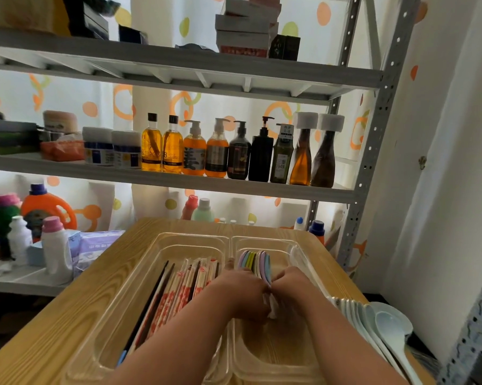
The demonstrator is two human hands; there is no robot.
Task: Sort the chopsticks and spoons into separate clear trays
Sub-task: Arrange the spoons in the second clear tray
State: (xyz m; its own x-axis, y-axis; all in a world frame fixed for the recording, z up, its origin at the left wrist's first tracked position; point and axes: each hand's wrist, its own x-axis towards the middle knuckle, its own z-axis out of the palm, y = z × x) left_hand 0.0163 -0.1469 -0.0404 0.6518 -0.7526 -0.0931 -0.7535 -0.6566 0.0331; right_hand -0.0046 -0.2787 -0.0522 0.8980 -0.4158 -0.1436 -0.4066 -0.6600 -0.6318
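From my remote seat, the widest open room is the bare strip of desk [64, 315] at lower left, between its left edge and the rim of the left clear tray [109, 340]. I count two trays, touching side by side at centre. The left one holds the chopsticks [173, 293], some in red-and-white paper sleeves and a few dark, packed too tightly for me to count. The left hand [239, 295] reaches across the shared rims; its fingers are curled under the knuckles, and I cannot tell what they clamp. The pastel spoons [255, 262] stand on edge in the far half of the right clear tray [267, 348], about six by the edges I can see. The right hand [292, 284] has its fingers closed on their near end, meeting the left hand. That tray's near half is bare. At right, about seven pale spoons [373, 320] lie nested between the tray's rim and the desk's right edge, leaving little room there.
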